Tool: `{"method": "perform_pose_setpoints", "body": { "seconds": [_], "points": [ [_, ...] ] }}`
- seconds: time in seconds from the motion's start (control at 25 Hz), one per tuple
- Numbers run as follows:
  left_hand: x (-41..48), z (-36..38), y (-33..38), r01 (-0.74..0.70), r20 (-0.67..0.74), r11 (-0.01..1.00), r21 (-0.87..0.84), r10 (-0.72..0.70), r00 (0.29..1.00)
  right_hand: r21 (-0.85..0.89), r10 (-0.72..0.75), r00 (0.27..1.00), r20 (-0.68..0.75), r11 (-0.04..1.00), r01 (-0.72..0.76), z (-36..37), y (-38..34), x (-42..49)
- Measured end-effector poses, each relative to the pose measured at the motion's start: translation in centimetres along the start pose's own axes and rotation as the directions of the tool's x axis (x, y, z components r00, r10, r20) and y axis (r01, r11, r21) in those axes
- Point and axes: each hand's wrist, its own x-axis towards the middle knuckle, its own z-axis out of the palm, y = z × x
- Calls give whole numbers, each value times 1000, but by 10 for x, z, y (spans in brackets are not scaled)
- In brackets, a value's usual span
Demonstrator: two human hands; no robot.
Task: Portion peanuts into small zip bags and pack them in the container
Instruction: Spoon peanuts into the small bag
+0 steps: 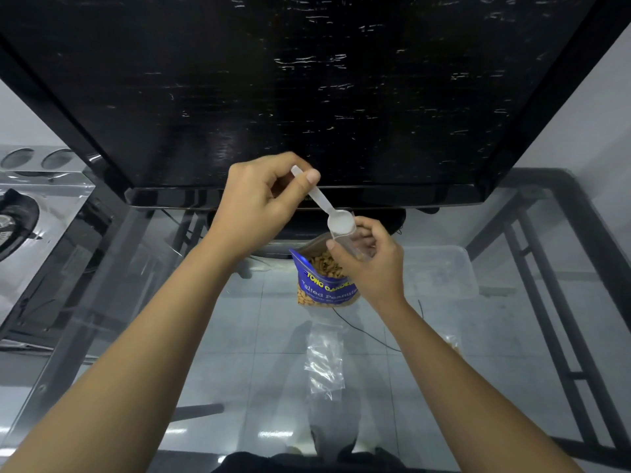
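A large black television [307, 80] with a scuffed, glossy screen leans over a clear glass tabletop [239, 353] on a dark metal frame [553, 302]. Pale shiny floor tiles [444, 387] show through the glass, crossed by a thin black cable [368, 332]. A plain light wall [580, 114] stands on the right and a silvery appliance [41, 199] on the left.

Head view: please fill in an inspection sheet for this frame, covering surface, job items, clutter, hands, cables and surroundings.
Surface: glass table on a dark frame; floor tiles show through it.
Job's things: blue peanut bag upright and open, peanuts visible; clear container to its right, contents not discernible; empty zip bags lying flat nearer the person.
Clutter: blurred tan item at the right; cannot tell what it is.
Hands: left hand pinches a white spoon, its bowl apparently empty, over the small zip bag that the right hand holds.
Cables: thin black cable; cannot tell if on or under the glass.
Surroundings: large black screen; silver appliance at left.
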Motion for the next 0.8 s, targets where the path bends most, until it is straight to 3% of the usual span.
{"method": "perform_pose_setpoints", "body": {
  "seconds": [0.08, 0.16, 0.2, 0.28, 0.4, 0.44, 0.52, 0.64, 0.8],
  "points": [
    [2, -3, -10, 124, -175, 986, -115, -143, 974, 8, 23, 1000, -4, 1000, -23, -3, 0, 0],
    [-3, -1, -31, 268, -292, 914, -306, -358, 887, 32, 73, 997, -7, 997, -73, -12, 1, -1],
    [-10, 6, -41, 319, -253, 890, -325, -407, 878, 53, 111, 994, 0, 992, -111, -18, 3, -2],
    [-30, 31, -59, 332, -37, 929, -164, -342, 939, 93, 197, 979, 57, 975, -202, -30, 9, -5],
    [-49, 66, -67, 55, 273, 995, 79, -75, 959, 84, 305, 934, 189, 942, -324, -38, 17, -14],
    [-49, 72, -68, 60, 294, 995, 83, -82, 952, 77, 329, 918, 220, 933, -353, -39, 20, -16],
    [-45, 80, -73, 282, 238, 958, 45, -285, 928, 83, 360, 898, 254, 917, -391, -40, 22, -18],
    [-40, 90, -80, 637, 155, 766, -84, -622, 768, 85, 376, 883, 281, 907, -414, -43, 23, -17],
    [-39, 88, -80, 788, 116, 544, -288, -797, 593, 86, 371, 876, 308, 906, -414, -44, 22, -15]
  ]
}}
